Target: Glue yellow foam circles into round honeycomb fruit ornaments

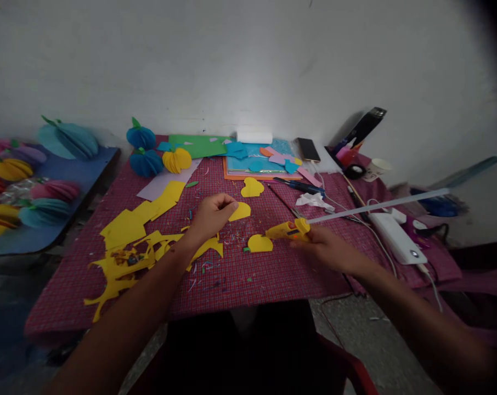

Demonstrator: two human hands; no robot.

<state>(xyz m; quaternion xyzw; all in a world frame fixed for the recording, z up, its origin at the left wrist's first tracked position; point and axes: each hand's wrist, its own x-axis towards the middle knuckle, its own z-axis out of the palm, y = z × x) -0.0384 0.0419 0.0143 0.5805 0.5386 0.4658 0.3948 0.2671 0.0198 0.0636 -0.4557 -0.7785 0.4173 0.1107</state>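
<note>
My right hand (pixel 325 247) is wrapped round a yellow glue gun (pixel 288 229), from whose back a long pale glue stick (pixel 380 206) sticks out to the right. The gun's nozzle is at the upper right edge of a yellow paper piece (pixel 260 243) with a bit of green at its left. My left hand (pixel 214 215), its thumb and finger pinched together, is at the left edge of another yellow piece (pixel 240 212). More yellow rounded pieces (pixel 252 187) lie behind, near the middle of the cloth.
Yellow paper scraps (pixel 117 274) spread at the left. Paper pumpkins (pixel 145 162) stand at the back left and on a blue table (pixel 84 192). Foam sheets (pixel 232 167), a phone (pixel 308 150), a screwdriver (pixel 304 187) and a white power strip (pixel 397 238) with cables lie on the red cloth (pixel 232 291).
</note>
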